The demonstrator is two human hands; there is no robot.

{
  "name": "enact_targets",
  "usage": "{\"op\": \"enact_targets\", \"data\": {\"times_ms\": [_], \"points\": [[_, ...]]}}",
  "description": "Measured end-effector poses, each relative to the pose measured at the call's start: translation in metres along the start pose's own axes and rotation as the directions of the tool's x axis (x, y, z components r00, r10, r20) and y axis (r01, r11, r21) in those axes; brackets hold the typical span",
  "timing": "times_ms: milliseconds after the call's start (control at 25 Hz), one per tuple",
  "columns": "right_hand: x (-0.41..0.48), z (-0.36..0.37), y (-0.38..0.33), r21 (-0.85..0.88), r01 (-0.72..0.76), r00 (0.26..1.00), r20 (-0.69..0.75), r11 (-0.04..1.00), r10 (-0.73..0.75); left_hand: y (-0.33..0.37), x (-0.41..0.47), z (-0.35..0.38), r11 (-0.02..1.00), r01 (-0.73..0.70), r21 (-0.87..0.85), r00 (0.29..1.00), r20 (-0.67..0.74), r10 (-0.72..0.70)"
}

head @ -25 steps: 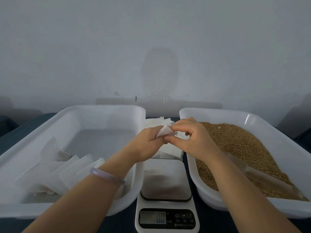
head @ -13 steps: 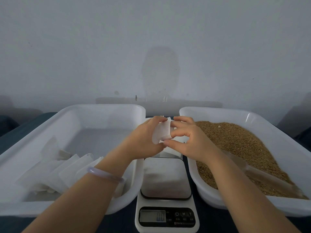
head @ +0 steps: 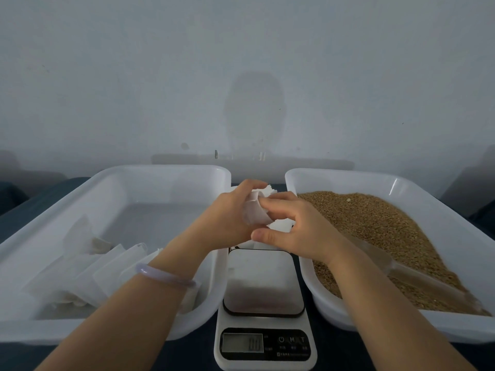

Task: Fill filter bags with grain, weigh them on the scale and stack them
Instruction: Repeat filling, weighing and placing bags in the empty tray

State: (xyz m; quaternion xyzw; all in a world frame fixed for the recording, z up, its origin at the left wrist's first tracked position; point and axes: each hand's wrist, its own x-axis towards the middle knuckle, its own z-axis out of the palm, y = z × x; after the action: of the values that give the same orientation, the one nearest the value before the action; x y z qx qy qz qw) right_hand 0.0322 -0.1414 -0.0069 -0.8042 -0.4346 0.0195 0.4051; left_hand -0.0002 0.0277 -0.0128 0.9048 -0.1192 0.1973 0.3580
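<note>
Between the two trays, above the far end of the scale, both hands work a white filter bag. My left hand grips the bag from the left with fingers curled round it. My right hand pinches its right edge, fingertips at the bag's mouth. A small pile of empty white bags lies on the table behind the scale, partly hidden by the hands. Brown grain fills the right white tray. The scale's platform is bare and its display is lit.
The left white tray holds several filled bags leaning in its near left corner. A clear plastic scoop lies in the grain near my right forearm. A grey wall stands close behind the trays. The table is dark blue.
The bag has been lifted slightly and turned from a flat folded strip into a rounder, opened shape. My right fingers moved from its top corner to its right edge.
</note>
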Motion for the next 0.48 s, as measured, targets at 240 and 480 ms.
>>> {"op": "enact_targets", "data": {"times_ms": [240, 480], "points": [[-0.001, -0.001, 0.000, 0.092, 0.059, 0.995, -0.080, 0.994, -0.052, 0.006, -0.004, -0.011, 0.988, -0.028, -0.153, 0.997, -0.081, 0.015], [-0.001, 0.001, -0.002, 0.100, 0.144, 0.984, -0.120, 0.985, -0.132, 0.014, -0.002, -0.015, 0.871, 0.190, -0.452, 0.981, 0.110, -0.157]]}}
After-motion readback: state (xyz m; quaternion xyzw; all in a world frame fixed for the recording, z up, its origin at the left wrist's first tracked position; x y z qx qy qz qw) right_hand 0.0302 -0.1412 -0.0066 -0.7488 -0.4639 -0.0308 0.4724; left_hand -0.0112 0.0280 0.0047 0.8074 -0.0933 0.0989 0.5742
